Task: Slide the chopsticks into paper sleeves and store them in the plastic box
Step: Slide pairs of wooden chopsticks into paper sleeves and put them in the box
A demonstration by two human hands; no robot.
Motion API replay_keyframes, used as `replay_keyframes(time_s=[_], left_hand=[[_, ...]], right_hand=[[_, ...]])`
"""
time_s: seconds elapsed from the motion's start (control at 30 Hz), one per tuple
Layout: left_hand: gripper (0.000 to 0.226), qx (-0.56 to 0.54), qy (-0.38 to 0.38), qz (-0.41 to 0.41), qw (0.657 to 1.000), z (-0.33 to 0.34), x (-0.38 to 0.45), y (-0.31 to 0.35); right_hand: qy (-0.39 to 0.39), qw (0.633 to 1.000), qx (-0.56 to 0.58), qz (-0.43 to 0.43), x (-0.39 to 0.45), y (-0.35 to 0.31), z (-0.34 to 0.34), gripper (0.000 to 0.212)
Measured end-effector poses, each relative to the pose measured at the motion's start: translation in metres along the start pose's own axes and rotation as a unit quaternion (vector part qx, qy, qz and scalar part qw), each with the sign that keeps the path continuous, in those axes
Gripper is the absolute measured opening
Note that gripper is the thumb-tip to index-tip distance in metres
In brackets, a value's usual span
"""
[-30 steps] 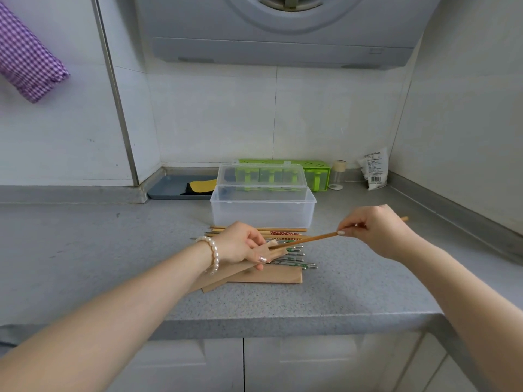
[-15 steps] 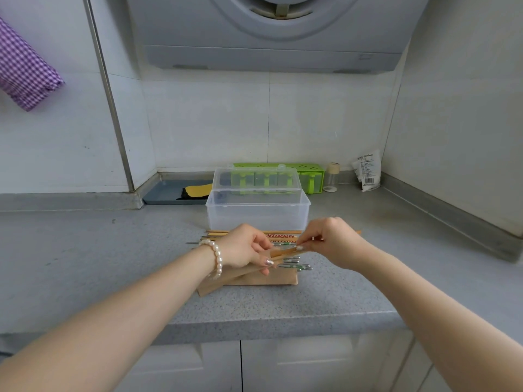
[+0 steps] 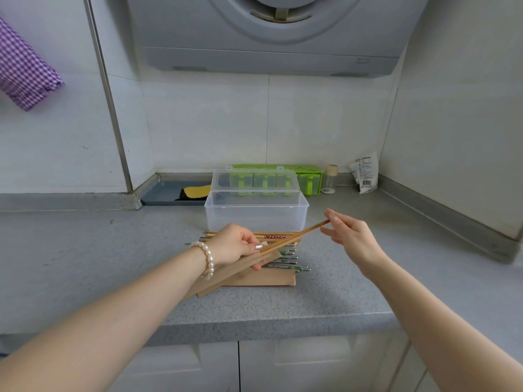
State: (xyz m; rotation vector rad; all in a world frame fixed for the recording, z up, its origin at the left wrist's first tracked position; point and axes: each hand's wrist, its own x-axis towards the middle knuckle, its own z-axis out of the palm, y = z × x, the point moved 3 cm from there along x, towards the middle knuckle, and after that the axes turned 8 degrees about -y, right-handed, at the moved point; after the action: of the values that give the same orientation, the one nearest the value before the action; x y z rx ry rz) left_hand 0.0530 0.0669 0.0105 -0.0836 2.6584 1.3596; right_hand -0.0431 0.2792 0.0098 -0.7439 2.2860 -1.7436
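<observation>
- Left hand (image 3: 232, 244) grips the mouth of a flat brown paper sleeve (image 3: 240, 267), held slanted above the grey speckled surface (image 3: 339, 290).
- Right hand (image 3: 349, 236) pinches the far end of a thin brown wooden chopstick (image 3: 297, 236); its tip sits at the sleeve mouth, and how far it has entered cannot be judged.
- Judgement: the stick is light, stiff and smooth, best held at its end; the sleeve is limp and tears easily.
- Clear plastic box (image 3: 256, 216) stands open just behind the loose chopstick pile (image 3: 285, 257).
</observation>
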Motion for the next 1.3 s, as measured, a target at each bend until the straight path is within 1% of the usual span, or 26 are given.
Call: replay_keyframes(time_s=[0.1,0.17,0.3,0.37,0.53,0.73,0.8,0.87,0.93,1.0,1.03,1.1,1.17,1.23,1.3], left_hand=[[0.013,-0.007,0.006,-0.008,1.000,0.000,0.001,0.000],[0.013,0.000,0.013,-0.012,1.000,0.000,0.002,0.000],[0.014,0.021,0.023,-0.011,0.999,-0.001,0.004,0.001],[0.016,0.027,0.029,-0.007,0.999,0.000,0.003,0.003],[0.018,0.031,0.035,-0.003,0.999,0.000,0.004,0.006],[0.016,0.018,0.019,-0.012,1.000,0.000,0.000,0.005],[0.015,0.027,0.005,-0.012,1.000,-0.001,-0.001,0.004],[0.014,0.039,-0.012,-0.008,0.999,-0.001,-0.003,0.006],[0.015,0.034,-0.022,0.003,0.999,-0.001,-0.004,0.009],[0.014,0.020,-0.026,0.011,0.999,0.000,-0.002,0.014],[0.013,0.026,-0.025,0.013,0.999,-0.001,-0.001,0.017],[0.010,0.067,-0.002,0.022,0.997,-0.004,0.003,0.023],[0.020,0.110,0.060,0.046,0.991,-0.012,0.008,0.028],[0.028,0.118,0.155,0.089,0.977,-0.022,0.007,0.033],[0.025,0.101,0.260,0.124,0.952,-0.036,0.001,0.034]], right_hand=[[-0.034,0.999,-0.032,-0.005,-0.004,0.002,0.012,0.042],[-0.061,0.998,-0.030,-0.012,-0.007,0.001,0.022,0.043],[-0.097,0.994,-0.023,-0.034,-0.008,0.001,0.036,0.053],[-0.108,0.993,-0.027,-0.032,-0.007,0.000,0.040,0.058],[-0.122,0.990,-0.047,-0.044,-0.008,0.000,0.050,0.063],[-0.130,0.984,-0.105,-0.060,-0.010,0.003,0.051,0.062],[-0.139,0.980,-0.126,-0.058,-0.010,0.005,0.048,0.059],[-0.126,0.986,-0.100,-0.035,-0.008,0.005,0.042,0.050],[-0.094,0.995,-0.019,0.002,-0.006,0.002,0.033,0.031],[-0.077,0.994,0.066,0.029,-0.006,0.001,0.026,0.012],[-0.075,0.991,0.103,0.036,-0.005,0.001,0.024,0.007],[-0.068,0.982,0.169,0.042,-0.001,0.002,0.021,0.005],[-0.045,0.977,0.202,0.041,0.007,0.001,0.014,0.006],[0.005,0.975,0.219,0.034,0.021,-0.002,-0.001,0.006],[0.072,0.967,0.240,0.035,0.039,-0.003,-0.020,0.005]])
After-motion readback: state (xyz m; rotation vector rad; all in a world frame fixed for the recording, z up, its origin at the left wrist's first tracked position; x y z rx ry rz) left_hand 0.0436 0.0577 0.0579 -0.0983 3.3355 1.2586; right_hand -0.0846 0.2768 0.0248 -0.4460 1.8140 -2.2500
